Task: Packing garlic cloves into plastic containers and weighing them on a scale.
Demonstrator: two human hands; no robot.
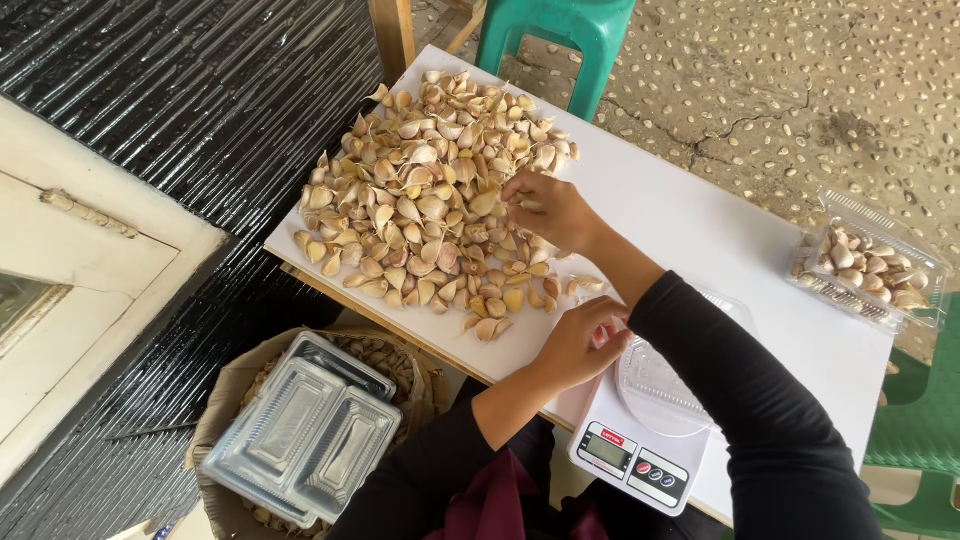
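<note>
A wide pile of garlic cloves (420, 190) covers the far left part of a white table (680, 220). My right hand (550, 212) reaches into the pile's right edge, fingertips pinched on a few cloves. My left hand (585, 340) rests at the table's near edge. Its fingers curl over the rim of a clear plastic container (660, 385) that sits on a white digital kitchen scale (630, 455). Both arms wear black sleeves. I cannot see what lies inside the curled left fingers.
A clear lidded box of garlic cloves (865, 270) stands at the table's right end. Below the table, a stack of empty clear containers (310, 430) lies on a sack of garlic (225, 400). A green stool (560, 35) and a green chair (920, 420) stand nearby.
</note>
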